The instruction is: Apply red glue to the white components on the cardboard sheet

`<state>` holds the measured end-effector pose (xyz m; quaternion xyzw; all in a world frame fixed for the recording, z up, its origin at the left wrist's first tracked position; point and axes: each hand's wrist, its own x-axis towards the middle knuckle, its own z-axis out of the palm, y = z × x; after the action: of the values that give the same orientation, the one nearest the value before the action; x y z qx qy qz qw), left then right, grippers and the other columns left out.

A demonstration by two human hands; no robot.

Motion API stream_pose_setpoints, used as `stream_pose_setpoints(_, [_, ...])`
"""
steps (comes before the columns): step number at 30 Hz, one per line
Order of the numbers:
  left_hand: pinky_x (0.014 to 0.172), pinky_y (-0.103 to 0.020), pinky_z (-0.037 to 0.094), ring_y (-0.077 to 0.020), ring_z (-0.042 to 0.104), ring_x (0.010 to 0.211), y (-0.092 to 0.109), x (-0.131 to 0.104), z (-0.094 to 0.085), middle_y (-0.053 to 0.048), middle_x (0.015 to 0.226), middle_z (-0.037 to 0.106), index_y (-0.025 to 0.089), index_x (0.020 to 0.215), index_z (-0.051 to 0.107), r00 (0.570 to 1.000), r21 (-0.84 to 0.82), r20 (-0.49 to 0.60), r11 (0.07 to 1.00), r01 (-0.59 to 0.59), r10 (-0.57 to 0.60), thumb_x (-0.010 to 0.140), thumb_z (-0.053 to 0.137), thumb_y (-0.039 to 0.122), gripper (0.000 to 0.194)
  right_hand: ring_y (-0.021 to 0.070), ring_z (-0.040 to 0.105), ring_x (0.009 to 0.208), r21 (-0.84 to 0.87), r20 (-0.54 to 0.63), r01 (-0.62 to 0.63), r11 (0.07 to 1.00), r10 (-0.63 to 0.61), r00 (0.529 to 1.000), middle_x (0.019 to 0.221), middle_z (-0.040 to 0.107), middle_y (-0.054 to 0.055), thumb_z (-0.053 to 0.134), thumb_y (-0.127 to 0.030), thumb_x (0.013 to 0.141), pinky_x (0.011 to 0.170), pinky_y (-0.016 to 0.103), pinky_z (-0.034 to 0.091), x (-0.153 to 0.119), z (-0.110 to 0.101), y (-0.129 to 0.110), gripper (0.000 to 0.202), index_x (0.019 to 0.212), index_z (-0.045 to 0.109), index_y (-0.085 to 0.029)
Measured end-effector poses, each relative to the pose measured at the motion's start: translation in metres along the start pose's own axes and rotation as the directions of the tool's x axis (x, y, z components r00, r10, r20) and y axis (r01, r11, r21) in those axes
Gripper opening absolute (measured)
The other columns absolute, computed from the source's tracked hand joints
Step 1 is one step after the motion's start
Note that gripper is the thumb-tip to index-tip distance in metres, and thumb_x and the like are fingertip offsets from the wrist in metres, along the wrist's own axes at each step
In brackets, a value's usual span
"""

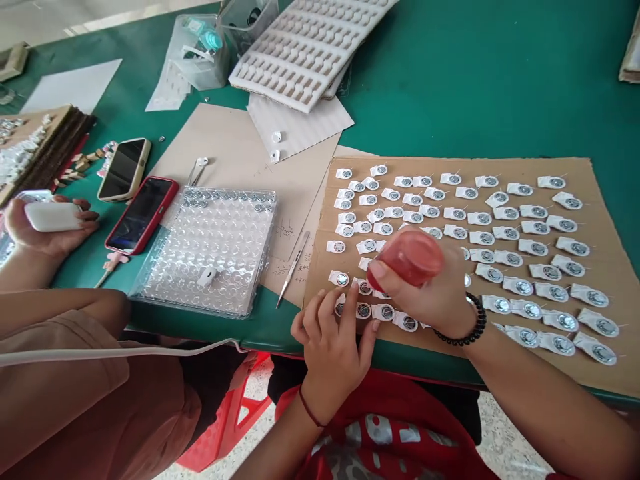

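My right hand (440,300), with a black beaded bracelet at the wrist, is wrapped round a translucent red bottle (413,257). The bottle's base faces up, and its lower end is hidden behind the hand. Close by, my left hand (333,340) lies on the edge of the cardboard sheet (320,267) with its fingers spread. Its index fingertip touches or nearly touches one of the small white pieces (363,310) with round silvery discs. Many such pieces lie in rows across the cardboard, some covered by the right hand and bottle.
Left of the cardboard lie tweezers (293,270) and a clear tray (215,253) of round cells. Beyond are a red-cased phone (143,213), another phone (125,169), a white foam tray (315,47) and a plastic bin (200,57). A co-worker's hand (50,230) holds a white case.
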<state>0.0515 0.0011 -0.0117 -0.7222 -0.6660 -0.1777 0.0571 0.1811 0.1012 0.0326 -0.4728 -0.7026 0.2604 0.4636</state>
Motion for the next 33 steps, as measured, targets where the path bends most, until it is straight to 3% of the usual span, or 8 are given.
stream_pose_setpoints(9, [0.095,-0.048,0.023,-0.0349,0.035,0.123,0.002,0.004,-0.001,-0.015,0.128,0.049,0.018,0.12,0.055,0.998,0.02,0.067,1.0,-0.003,0.002,0.081,0.053,0.042,0.046,0.0102,0.053,0.055,-0.086,0.026,0.015,0.996,-0.012,1.0,0.062,0.058,-0.003,0.063,-0.038,0.073,0.053,0.023,0.043,-0.006,0.007,0.0,0.02,0.069,0.055,-0.02])
stream_pose_setpoints(23, [0.097,-0.049,0.023,-0.0348,0.034,0.124,0.004,0.004,-0.003,-0.015,0.132,0.047,0.018,0.121,0.054,0.996,0.01,0.094,1.0,0.007,-0.008,0.081,0.053,0.041,0.046,0.0107,0.054,0.055,-0.129,0.026,0.055,0.99,-0.052,0.998,0.063,0.059,-0.003,0.063,-0.04,0.073,0.052,0.023,0.042,-0.007,0.009,0.002,0.021,0.072,0.056,-0.02])
stream_pose_setpoints(33, [0.101,-0.048,0.021,-0.0299,0.031,0.128,0.002,-0.003,-0.004,-0.008,0.135,0.044,0.024,0.124,0.05,0.994,0.009,0.106,1.0,0.026,-0.026,0.081,0.051,0.045,0.048,0.0146,0.056,0.053,-0.169,0.038,0.103,0.98,-0.098,0.994,0.062,0.059,-0.002,0.061,-0.044,0.075,0.049,0.027,0.043,-0.011,0.008,0.004,0.022,0.075,0.056,-0.023])
